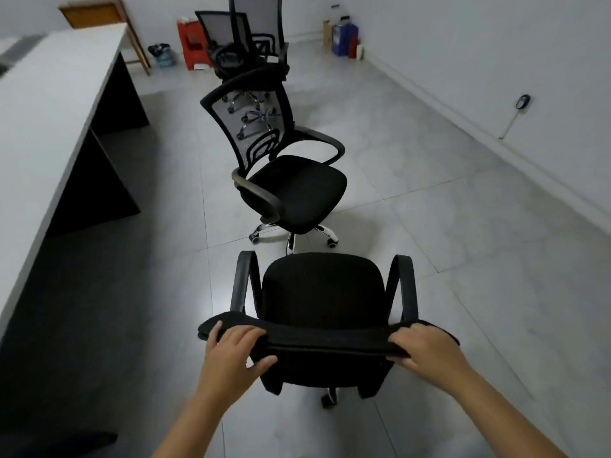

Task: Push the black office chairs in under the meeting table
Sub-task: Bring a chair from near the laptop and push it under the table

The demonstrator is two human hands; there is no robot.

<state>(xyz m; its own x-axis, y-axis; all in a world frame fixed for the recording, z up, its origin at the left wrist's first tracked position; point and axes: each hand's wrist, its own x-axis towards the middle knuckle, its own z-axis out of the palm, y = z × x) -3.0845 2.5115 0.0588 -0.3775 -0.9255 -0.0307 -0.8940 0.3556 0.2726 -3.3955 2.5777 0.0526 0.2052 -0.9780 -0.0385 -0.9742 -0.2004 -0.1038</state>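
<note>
Two hands hold the top of the nearest chair's [324, 302] backrest in the head view, the only view there is. The left hand [231, 353] has its fingers curled over the top edge near the left corner with the thumb tucked beneath, and the right hand [425, 347] wraps the right corner the same way, fingers pressed down over the rim. That chair stands on open floor, its seat pointing straight ahead and away from the person.

The meeting table [49, 104] runs along the left side of the room, its long edge roughly parallel to the way the chair now faces. So the relation that matters is this: the table lies to the left of the held chair, well apart from it, and the left hand is the nearer one to it. Judging from that, the chair will need turning leftward before it can roll under.

Ahead, a mesh-backed chair [281, 166] stands just beyond, and two more chairs [244, 38] further back (none is under the table yet).

No container holds anything relevant here.
</note>
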